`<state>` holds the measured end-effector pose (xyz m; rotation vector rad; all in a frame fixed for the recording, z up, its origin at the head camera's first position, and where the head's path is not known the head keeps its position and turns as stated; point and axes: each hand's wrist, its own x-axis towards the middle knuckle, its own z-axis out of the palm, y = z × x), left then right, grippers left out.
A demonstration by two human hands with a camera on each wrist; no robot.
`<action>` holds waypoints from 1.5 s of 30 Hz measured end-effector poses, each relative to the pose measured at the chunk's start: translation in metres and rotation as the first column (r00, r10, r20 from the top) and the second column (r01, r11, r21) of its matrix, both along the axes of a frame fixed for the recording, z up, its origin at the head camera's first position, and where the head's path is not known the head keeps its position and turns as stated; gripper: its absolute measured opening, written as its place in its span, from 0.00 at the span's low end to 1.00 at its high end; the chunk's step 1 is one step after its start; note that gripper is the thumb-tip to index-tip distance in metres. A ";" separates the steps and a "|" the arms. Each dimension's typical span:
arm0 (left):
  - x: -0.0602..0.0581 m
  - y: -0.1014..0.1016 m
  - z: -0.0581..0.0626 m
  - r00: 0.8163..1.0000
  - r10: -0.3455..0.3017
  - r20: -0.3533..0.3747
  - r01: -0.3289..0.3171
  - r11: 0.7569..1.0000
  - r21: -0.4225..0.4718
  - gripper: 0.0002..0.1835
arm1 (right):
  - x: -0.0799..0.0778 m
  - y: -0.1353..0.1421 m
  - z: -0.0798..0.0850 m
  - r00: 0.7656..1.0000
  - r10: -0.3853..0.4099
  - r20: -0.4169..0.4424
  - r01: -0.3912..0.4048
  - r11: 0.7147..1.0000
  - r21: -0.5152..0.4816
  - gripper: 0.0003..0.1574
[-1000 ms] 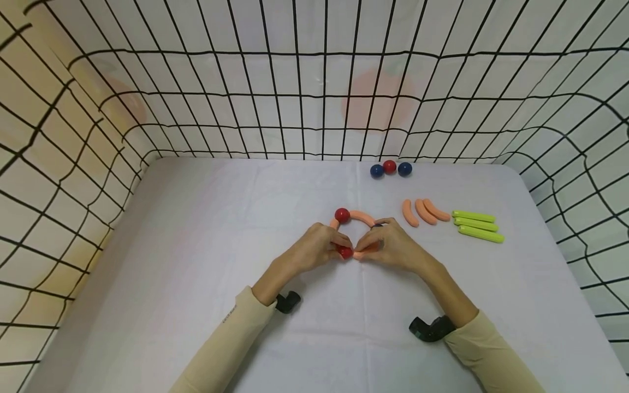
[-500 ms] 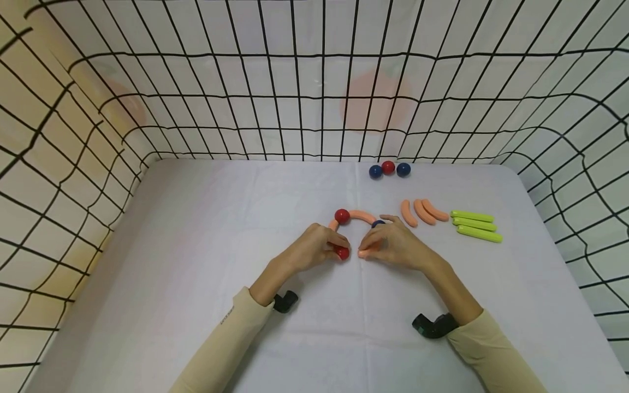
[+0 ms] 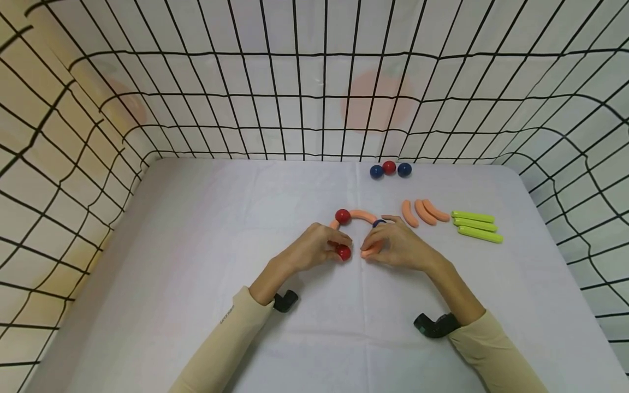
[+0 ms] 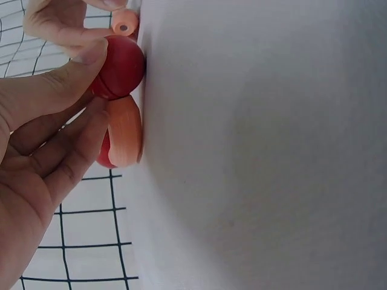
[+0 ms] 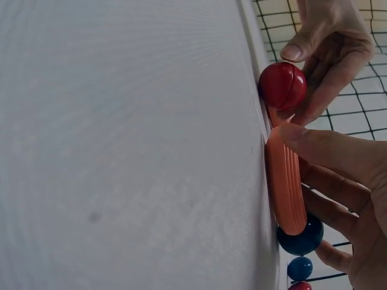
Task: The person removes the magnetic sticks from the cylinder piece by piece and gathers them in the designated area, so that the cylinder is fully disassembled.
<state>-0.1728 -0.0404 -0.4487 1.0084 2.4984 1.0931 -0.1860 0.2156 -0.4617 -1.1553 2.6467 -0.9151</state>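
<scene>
My left hand (image 3: 313,248) pinches a red ball (image 3: 344,252) between thumb and fingers. In the left wrist view, this ball (image 4: 126,67) meets the end of a curved orange stick (image 4: 125,133). A second red ball (image 3: 343,216) joins another curved orange stick (image 3: 363,215) leading toward a blue ball (image 3: 378,223). My right hand (image 3: 400,246) pinches the near end of a curved orange stick (image 5: 284,184), whose other end is at the blue ball (image 5: 302,235). A hole shows in the near stick end (image 4: 124,25). A gap separates this end from the left hand's red ball.
Two blue balls (image 3: 404,170) and a red ball (image 3: 389,167) lie at the table's back. Loose curved orange sticks (image 3: 425,212) and straight green sticks (image 3: 480,234) lie to the right. A black wire grid (image 3: 295,96) borders the white table (image 3: 196,245).
The near end of the right hand's orange stick was close against the red ball; it has moved right, opening a gap. The left hand still holds the red ball almost in place.
</scene>
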 end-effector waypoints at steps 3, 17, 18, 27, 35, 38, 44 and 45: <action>-0.001 -0.002 0.003 1.000 -0.002 -0.014 0.002 1.000 -0.002 0.19 | 0.000 0.000 0.001 1.000 -0.010 0.001 0.010 1.000 0.008 0.08; -0.012 -0.020 -0.001 0.990 0.056 -0.133 -0.057 0.998 -0.009 0.15 | 0.003 -0.007 0.001 0.998 -0.040 -0.040 0.039 0.999 -0.016 0.10; -0.013 -0.022 -0.002 0.989 0.057 -0.139 -0.059 0.998 -0.008 0.15 | 0.004 -0.009 0.001 0.998 -0.047 -0.039 0.046 0.998 -0.035 0.12; -0.020 -0.025 -0.007 0.987 0.034 -0.158 -0.039 0.999 -0.027 0.12 | 0.012 -0.035 0.003 0.998 -0.046 0.035 0.051 0.985 -0.164 0.17; -0.027 -0.025 -0.008 0.998 0.000 -0.063 -0.001 1.000 -0.019 0.09 | 0.014 -0.039 0.001 0.995 -0.033 0.097 0.050 0.982 -0.181 0.17; -0.031 -0.023 -0.008 0.998 -0.017 -0.055 0.016 0.999 -0.034 0.08 | 0.014 -0.038 0.000 0.995 -0.045 0.094 0.060 0.984 -0.166 0.17; -0.037 -0.018 -0.009 0.997 -0.054 -0.061 0.049 0.996 -0.068 0.07 | 0.014 -0.039 0.001 0.991 -0.054 0.120 0.074 0.984 -0.164 0.18; -0.037 -0.017 -0.009 0.997 -0.055 -0.056 0.052 0.996 -0.067 0.07 | 0.014 -0.039 0.001 0.990 -0.057 0.127 0.077 0.983 -0.165 0.17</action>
